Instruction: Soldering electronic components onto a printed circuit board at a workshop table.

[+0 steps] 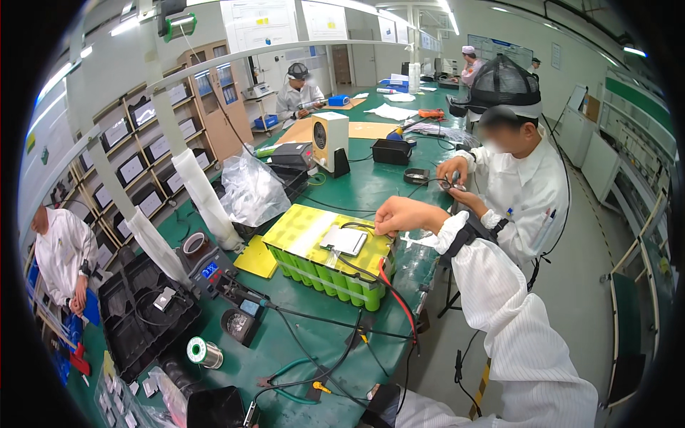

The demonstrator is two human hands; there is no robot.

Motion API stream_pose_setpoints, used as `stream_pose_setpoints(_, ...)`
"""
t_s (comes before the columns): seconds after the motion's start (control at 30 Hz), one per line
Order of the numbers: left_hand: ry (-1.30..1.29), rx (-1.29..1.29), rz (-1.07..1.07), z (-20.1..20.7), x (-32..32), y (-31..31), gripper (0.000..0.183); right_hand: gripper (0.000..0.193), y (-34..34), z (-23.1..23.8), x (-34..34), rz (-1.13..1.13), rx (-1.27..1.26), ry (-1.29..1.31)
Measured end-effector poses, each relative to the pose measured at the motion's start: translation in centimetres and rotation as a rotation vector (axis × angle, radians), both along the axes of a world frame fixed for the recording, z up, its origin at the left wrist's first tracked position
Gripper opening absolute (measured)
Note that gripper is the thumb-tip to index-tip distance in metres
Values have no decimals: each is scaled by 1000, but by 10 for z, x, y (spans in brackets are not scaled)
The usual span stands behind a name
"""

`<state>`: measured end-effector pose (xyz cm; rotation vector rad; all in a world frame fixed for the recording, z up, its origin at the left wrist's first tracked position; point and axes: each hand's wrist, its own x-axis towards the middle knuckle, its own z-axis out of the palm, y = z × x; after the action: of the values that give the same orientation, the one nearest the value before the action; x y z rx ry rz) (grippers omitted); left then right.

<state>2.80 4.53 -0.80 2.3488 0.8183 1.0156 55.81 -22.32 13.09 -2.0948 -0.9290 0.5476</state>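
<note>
Pinching black cable (pixel 357 225), apparently, with right hand (pixel 407 216); can't tell about left hand, only see sleeve (pixel 428 414) clearly. Find battery pack (pixel 307 246) just left of right fingertips. Looks part-wired: see silver board (pixel 344 241) already on top, but red lead (pixel 402 303) dangling near bench edge, below right hand. Watch that edge, close under right forearm. Find bare bench (pixel 260 353) left of left sleeve, past pliers (pixel 292 392) and crossing cables.

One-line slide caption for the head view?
Right hand pinches a black cable atop a yellow-topped, green-celled battery pack on a green workbench, a co-worker in white nearby.
</note>
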Motion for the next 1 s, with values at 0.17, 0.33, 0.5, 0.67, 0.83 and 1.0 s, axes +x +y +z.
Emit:
stream_pose_setpoints(0.17,26,26,7,-2,-1,1,16,25,-1,-4,-6,-4,43,-67)
stream_pose_setpoints(0.33,-54,-64,39,-11,-4,6,16,29,-7,-13,-15,-120,114,-242)
stream_pose_setpoints(0.5,-20,-86,36,-12,-6,8,18,33,-14,-21,-12,-165,179,-202)
stream_pose_setpoints(0.67,-17,-39,25,-14,-7,10,20,25,-11,-16,-16,-230,249,55)
stream_pose_setpoints(0.83,-9,-54,28,-15,-6,10,21,27,-10,-27,-10,-233,301,168)
stream_pose_setpoints(1.0,-15,-33,40,-10,-3,7,20,27,-9,-26,-12,-249,286,235)
